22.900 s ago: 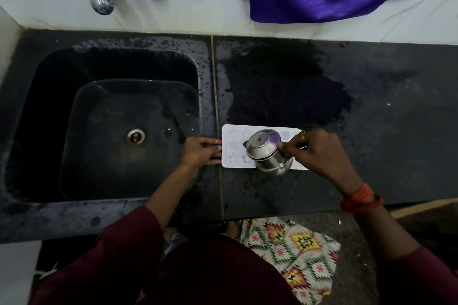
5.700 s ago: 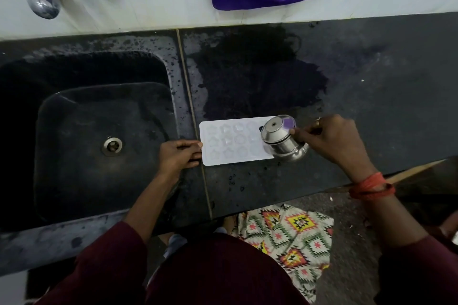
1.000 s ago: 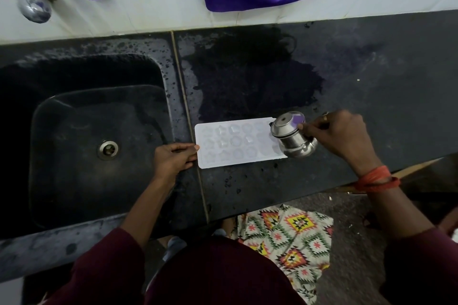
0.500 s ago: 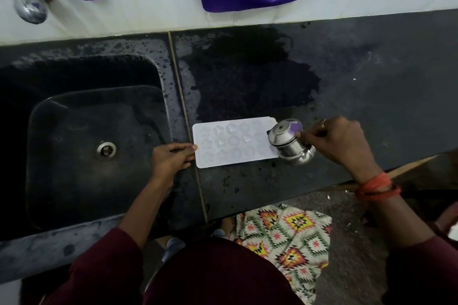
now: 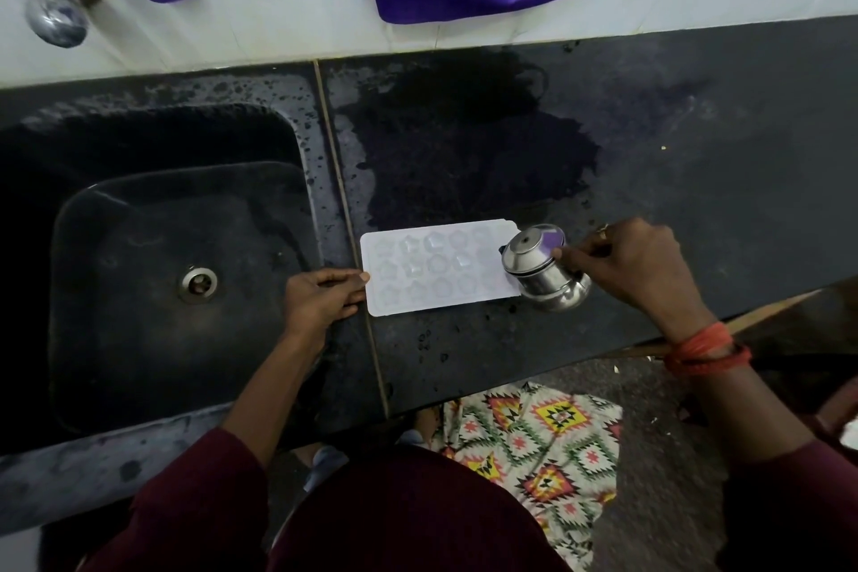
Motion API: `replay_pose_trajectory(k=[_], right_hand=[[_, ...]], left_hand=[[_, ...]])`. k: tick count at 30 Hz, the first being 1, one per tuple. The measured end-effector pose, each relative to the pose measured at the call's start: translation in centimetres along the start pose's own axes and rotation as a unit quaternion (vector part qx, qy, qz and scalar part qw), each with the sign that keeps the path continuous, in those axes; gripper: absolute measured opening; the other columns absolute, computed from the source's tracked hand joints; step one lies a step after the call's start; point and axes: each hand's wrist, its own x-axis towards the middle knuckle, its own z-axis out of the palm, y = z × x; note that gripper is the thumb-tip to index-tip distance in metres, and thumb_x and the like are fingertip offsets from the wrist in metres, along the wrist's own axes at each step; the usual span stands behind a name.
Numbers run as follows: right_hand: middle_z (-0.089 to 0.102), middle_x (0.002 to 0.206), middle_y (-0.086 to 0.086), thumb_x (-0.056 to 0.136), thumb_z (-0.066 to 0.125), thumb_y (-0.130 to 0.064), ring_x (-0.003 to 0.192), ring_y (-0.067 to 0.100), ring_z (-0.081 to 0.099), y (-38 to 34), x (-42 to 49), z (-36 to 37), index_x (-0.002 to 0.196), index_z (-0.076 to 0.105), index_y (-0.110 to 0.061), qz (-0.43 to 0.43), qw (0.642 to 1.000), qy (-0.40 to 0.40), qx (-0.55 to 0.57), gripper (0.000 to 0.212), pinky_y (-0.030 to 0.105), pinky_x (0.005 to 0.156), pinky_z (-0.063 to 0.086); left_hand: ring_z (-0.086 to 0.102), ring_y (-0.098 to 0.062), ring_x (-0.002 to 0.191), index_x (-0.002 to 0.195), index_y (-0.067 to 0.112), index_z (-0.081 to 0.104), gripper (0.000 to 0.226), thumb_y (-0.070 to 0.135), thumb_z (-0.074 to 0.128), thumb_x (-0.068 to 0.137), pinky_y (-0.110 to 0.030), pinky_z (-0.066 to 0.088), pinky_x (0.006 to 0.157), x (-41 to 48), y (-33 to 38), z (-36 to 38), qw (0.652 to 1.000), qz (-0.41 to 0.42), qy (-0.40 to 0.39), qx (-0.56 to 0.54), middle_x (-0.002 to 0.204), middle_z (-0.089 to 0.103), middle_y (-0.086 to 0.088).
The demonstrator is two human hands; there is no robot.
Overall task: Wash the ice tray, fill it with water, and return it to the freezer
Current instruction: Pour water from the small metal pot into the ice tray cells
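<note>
Since twenty-odd seconds ago the one steel vessel [image 5: 541, 267] has travelled from over the middle of the ice tray [image 5: 441, 267] to its end nearest the right hand [image 5: 636, 267], and in the last second it has slid a little further off that end; the right hand grips the vessel by its side and rim, fingers curled, holding it tilted with its mouth toward the tray; the left hand [image 5: 320, 300] lies on the table [image 5: 696, 153] with fingers fairly straight, tips touching the tray's near short edge, as it did before; the single white tray lies flat on the table between the two hands, showing three rows of small shaped hollows, the number per row unclear where the vessel covers the end; one dark wet patch [image 5: 464, 153] spreads on the table beyond the tray, away from both hands; one sink [image 5: 297, 200] with one drain [image 5: 198, 285] sits outside the left hand; one tap [image 5: 55, 19] hangs above its far corner; one bunch of red thread [image 5: 701, 346] circles the right wrist.
</note>
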Motion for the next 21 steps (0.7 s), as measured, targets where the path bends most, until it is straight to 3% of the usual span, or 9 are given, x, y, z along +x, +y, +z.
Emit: replay_pose_trajectory(k=[13, 18, 21], right_hand=[[0.068, 0.064, 0.004, 0.075, 0.061, -0.067, 0.061, 0.023, 0.064, 0.43, -0.36, -0.01, 0.07, 0.076, -0.02, 0.011, 1.0, -0.006, 0.013, 0.049, 0.039, 0.064, 0.056], [0.068, 0.064, 0.006, 0.077, 0.06, -0.066, 0.059, 0.019, 0.062, 0.55, -0.54, 0.0, 0.071, 0.075, -0.016, 0.016, 1.0, -0.009, 0.004, 0.053, 0.035, 0.06, 0.053], [0.069, 0.066, 0.005, 0.081, 0.067, -0.058, 0.06, 0.018, 0.061, 0.57, -0.88, -0.21, 0.076, 0.079, -0.019, 0.013, 1.0, -0.009, 0.016, 0.041, 0.028, 0.058, 0.043]], left_hand=[[0.07, -0.003, 0.061, 0.085, 0.013, 0.075, 0.008, 0.016, 0.081, 0.08, -0.021, 0.054, 0.06, 0.13, 0.29, 0.09, 1.0, -0.007, -0.008, 0.002, 0.065, 0.074, 0.005], [0.071, -0.004, 0.062, 0.085, 0.013, 0.075, 0.008, 0.016, 0.081, 0.08, -0.02, 0.052, 0.059, 0.09, 0.31, 0.09, 1.0, -0.006, -0.003, 0.002, 0.066, 0.074, 0.005], [0.071, -0.004, 0.061, 0.083, 0.015, 0.075, 0.006, 0.016, 0.08, 0.08, -0.02, 0.053, 0.059, 0.11, 0.39, 0.28, 1.0, -0.011, 0.003, 0.004, 0.067, 0.074, 0.005]])
